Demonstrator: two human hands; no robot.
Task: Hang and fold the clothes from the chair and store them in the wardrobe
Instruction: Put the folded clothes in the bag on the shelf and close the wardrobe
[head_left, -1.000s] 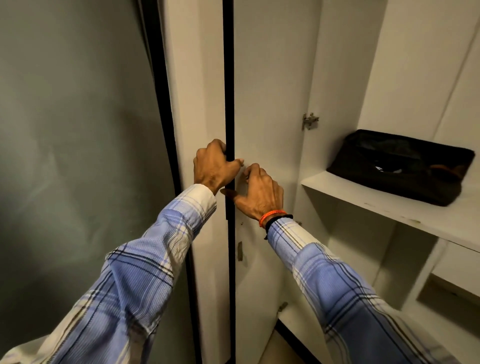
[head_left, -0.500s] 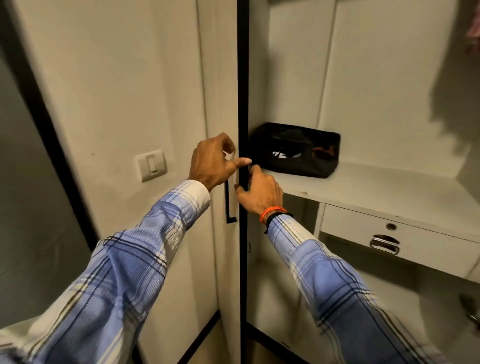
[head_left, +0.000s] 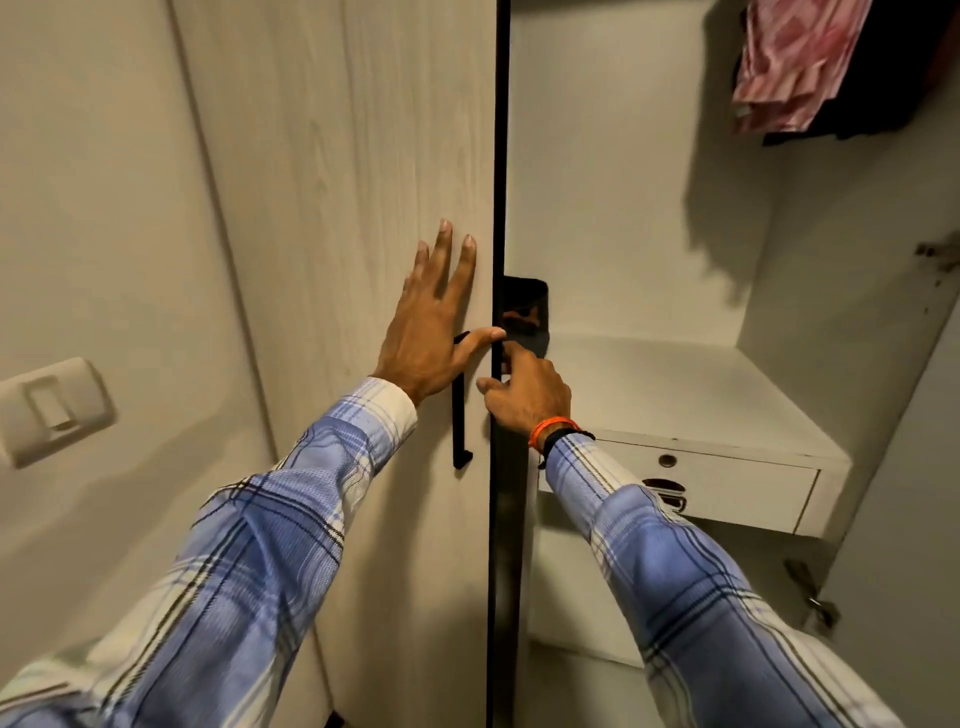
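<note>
Wardrobe (head_left: 639, 218): the right-hand compartment is seen standing open, so that room for the clothes is exposed; the chair and its clothes are not in view.
Wardrobe door (head_left: 374, 171): the pale wood-grain leaf with the black edge strip is set between the two hands, apparently being steadied or swung; which way it is meant to go cannot be told from one view.
Shelf (head_left: 691, 384): a bare white surface is offered at waist height, judged a likely place for folded items.
Hanging garments (head_left: 800, 57): a pink patterned piece and dark pieces are hung at the top right, which suggests a rail there, though the rail itself is cut off.
Drawer (head_left: 737, 488): kept closed under the shelf, with a metal pull and a keyhole.
Black bag (head_left: 527, 317): stowed at the back left of the shelf, half hidden by the door edge.
Left hand (head_left: 434, 322): laid flat on the door face with fingers straight and spread, the grip wide and nothing held; the thumb is stretched toward the edge, over the top of the black door handle (head_left: 460, 415).
Right hand (head_left: 524, 389): curled at the door's black edge; the fingertips are hidden behind it, so the grip is probably closed on the edge.
Light switch (head_left: 49, 410): fixed on the wall at the left, well apart from the hands.
</note>
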